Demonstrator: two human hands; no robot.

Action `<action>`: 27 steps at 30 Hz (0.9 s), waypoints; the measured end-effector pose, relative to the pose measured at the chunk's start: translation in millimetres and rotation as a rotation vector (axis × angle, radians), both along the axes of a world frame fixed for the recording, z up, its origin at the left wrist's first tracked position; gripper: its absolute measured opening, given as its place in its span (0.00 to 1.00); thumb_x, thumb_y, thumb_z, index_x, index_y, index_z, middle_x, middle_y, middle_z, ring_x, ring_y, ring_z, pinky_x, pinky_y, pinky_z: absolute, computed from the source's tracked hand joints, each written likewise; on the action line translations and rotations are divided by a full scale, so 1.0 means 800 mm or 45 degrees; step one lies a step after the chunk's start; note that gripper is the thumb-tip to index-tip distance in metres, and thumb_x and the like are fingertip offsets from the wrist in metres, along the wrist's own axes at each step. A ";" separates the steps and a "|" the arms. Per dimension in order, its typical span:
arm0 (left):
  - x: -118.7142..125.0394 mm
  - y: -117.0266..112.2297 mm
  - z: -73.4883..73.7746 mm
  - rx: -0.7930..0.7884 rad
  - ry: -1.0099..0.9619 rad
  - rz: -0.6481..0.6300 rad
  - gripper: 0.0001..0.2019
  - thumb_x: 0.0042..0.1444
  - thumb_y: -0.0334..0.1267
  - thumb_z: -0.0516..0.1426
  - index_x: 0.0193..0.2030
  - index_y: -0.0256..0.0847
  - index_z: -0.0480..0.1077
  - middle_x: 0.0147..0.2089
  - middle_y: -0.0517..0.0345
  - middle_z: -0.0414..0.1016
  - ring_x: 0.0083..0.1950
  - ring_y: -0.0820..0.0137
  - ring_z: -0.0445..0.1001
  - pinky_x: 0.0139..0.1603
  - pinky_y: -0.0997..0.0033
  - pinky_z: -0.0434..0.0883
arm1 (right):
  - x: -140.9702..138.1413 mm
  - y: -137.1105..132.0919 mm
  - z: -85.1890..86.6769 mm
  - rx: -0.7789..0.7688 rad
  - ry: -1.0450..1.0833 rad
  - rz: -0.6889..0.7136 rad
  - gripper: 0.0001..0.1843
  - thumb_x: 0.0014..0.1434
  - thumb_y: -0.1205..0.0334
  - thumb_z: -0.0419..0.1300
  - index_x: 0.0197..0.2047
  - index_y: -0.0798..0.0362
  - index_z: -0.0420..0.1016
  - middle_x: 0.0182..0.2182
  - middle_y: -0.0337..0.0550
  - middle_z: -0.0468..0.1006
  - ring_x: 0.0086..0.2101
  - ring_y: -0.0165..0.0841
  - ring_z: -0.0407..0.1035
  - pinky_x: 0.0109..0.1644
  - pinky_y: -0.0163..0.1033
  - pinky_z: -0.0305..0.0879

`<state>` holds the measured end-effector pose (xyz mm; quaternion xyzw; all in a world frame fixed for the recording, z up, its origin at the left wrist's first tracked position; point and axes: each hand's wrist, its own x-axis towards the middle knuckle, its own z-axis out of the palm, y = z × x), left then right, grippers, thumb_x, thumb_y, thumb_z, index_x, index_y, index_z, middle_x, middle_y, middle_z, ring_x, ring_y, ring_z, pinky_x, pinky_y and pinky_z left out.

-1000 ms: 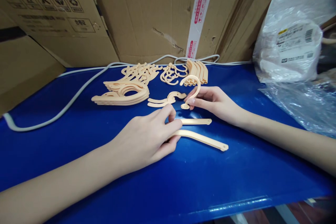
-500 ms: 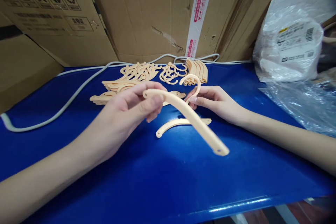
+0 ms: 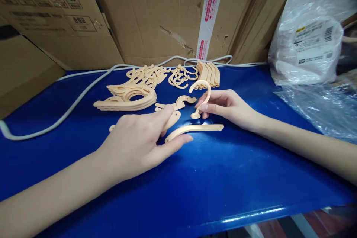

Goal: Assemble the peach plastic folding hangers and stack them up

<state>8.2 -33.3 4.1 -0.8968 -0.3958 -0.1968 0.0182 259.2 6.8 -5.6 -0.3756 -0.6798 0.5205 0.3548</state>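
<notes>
My left hand (image 3: 139, 143) lies palm down on a peach curved hanger arm (image 3: 173, 117), fingers closed over it and pressing it to the blue table (image 3: 223, 182). Only the arm's two ends show from under the hand. A second hanger arm (image 3: 195, 129) rests flat just right of my left thumb. My right hand (image 3: 227, 108) pinches the stem of a peach hook (image 3: 203, 93) and holds it upright, foot near the table, right behind the second arm.
Behind the hands lie a stack of hanger pieces (image 3: 126, 100), a heap of hooks (image 3: 181, 76) and a row of curved parts (image 3: 209, 74). A white cable (image 3: 69, 108) runs along the back. Cardboard boxes (image 3: 156, 15) wall the rear; plastic bags (image 3: 306, 41) sit right.
My left hand lifted one hanger arm off the table, turned it in the air, then brought it down further left under the palm. The right hand kept the hook still.
</notes>
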 end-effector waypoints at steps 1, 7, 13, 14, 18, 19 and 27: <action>0.001 -0.002 -0.001 0.023 0.057 -0.007 0.17 0.66 0.55 0.50 0.34 0.45 0.60 0.23 0.64 0.62 0.20 0.69 0.61 0.21 0.69 0.51 | 0.000 0.000 0.000 -0.001 0.002 0.001 0.09 0.58 0.57 0.68 0.36 0.54 0.80 0.32 0.39 0.82 0.29 0.28 0.73 0.38 0.36 0.72; 0.004 0.000 0.000 -0.087 0.167 -0.056 0.08 0.63 0.38 0.52 0.32 0.45 0.57 0.27 0.63 0.65 0.20 0.70 0.63 0.22 0.70 0.52 | -0.002 0.001 0.002 -0.014 0.043 0.024 0.07 0.58 0.59 0.68 0.36 0.54 0.79 0.32 0.39 0.83 0.29 0.27 0.73 0.38 0.35 0.72; 0.002 0.002 -0.011 -0.137 0.054 -0.056 0.11 0.66 0.44 0.50 0.33 0.45 0.57 0.29 0.63 0.67 0.21 0.71 0.62 0.23 0.68 0.51 | 0.000 0.001 0.002 -0.037 0.051 0.063 0.07 0.56 0.60 0.69 0.36 0.54 0.79 0.32 0.39 0.83 0.30 0.28 0.74 0.41 0.37 0.73; 0.002 0.002 -0.011 -0.157 0.053 -0.061 0.12 0.67 0.45 0.50 0.33 0.45 0.57 0.30 0.62 0.68 0.22 0.71 0.62 0.24 0.68 0.52 | 0.000 0.001 0.002 -0.047 0.054 0.064 0.08 0.56 0.60 0.69 0.36 0.54 0.79 0.32 0.39 0.83 0.30 0.28 0.74 0.41 0.38 0.73; 0.002 0.001 -0.005 -0.232 0.023 -0.120 0.11 0.68 0.42 0.46 0.34 0.44 0.58 0.30 0.62 0.69 0.24 0.70 0.65 0.25 0.68 0.55 | -0.001 0.001 0.001 -0.098 0.090 0.072 0.10 0.55 0.61 0.70 0.38 0.54 0.76 0.32 0.39 0.83 0.30 0.28 0.75 0.41 0.38 0.73; 0.001 0.001 -0.003 -0.239 0.010 -0.134 0.10 0.68 0.40 0.45 0.34 0.44 0.58 0.30 0.62 0.69 0.24 0.70 0.66 0.25 0.69 0.56 | -0.001 0.001 0.000 -0.104 0.101 0.073 0.10 0.55 0.62 0.70 0.39 0.54 0.75 0.32 0.39 0.82 0.31 0.28 0.75 0.41 0.38 0.73; -0.004 0.006 -0.013 -0.146 -0.026 -0.152 0.13 0.72 0.42 0.44 0.42 0.41 0.66 0.38 0.57 0.77 0.35 0.66 0.76 0.30 0.68 0.62 | -0.007 0.003 0.002 -0.145 0.190 0.082 0.20 0.56 0.68 0.68 0.51 0.54 0.67 0.31 0.35 0.78 0.29 0.26 0.73 0.35 0.33 0.71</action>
